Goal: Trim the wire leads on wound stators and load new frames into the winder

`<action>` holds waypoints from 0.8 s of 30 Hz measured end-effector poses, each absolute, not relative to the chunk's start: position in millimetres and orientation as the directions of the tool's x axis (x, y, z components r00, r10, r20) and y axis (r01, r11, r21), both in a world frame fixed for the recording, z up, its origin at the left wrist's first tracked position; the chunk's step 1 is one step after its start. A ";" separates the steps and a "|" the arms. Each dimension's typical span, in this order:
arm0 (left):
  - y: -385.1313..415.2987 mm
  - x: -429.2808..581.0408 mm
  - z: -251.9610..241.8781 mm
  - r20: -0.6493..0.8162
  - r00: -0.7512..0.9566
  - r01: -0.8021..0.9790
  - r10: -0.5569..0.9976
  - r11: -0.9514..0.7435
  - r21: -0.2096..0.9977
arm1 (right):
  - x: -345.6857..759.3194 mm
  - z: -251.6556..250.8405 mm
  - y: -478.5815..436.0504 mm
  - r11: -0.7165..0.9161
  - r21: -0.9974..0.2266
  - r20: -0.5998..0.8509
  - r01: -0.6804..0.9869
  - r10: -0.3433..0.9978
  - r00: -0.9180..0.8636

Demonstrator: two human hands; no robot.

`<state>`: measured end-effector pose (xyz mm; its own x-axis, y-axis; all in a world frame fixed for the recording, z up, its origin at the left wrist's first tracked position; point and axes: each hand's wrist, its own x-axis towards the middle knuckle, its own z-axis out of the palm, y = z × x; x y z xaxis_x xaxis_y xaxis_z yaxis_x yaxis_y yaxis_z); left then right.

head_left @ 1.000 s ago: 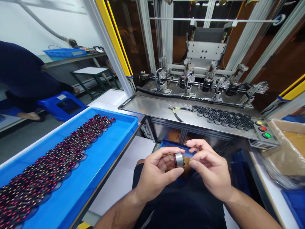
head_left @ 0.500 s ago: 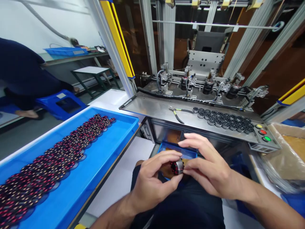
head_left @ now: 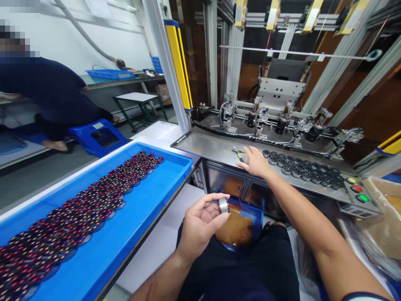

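Metal shelf (head_left: 206,146): R hand (head_left: 257,162) moved nr pliers (head_left: 239,156), L hand (head_left: 200,220) keeps part (head_left: 223,205).

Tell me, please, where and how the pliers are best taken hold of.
Probably by the handles, coming from the near right: they splay apart toward that side, while the metal tip points left and away. The right hand hides part of one handle.

Cylinder (head_left: 223,205): smooth metal. Ledge (head_left: 206,146): glossy sheet metal. Tray (head_left: 150,196): smooth, shiny plastic. Shorts (head_left: 269,259): matt cloth.
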<state>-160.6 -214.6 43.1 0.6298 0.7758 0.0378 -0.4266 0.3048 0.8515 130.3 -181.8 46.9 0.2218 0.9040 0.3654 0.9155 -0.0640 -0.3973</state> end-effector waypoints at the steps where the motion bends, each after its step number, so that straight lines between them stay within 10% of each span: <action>1: -213.7 -161.7 42.4 0.041 0.618 -0.434 0.785 0.296 0.851 | 132.1 41.9 -177.1 -0.066 -0.405 0.354 0.912 0.908 0.223; 12: -215.7 -167.9 43.1 0.072 0.587 -0.488 0.807 0.281 0.826 | 135.3 73.1 -201.3 -0.020 -0.664 0.248 0.748 0.938 0.244; 17: -216.9 -167.6 46.1 0.058 0.579 -0.469 0.813 0.274 0.840 | 70.1 80.9 -307.8 -0.042 -0.899 -0.019 0.437 0.998 0.056; 24: -223.9 -152.0 49.7 0.073 0.642 -0.452 0.763 0.299 0.841 | -18.5 43.3 -408.5 -0.030 -0.913 0.024 0.407 0.992 0.126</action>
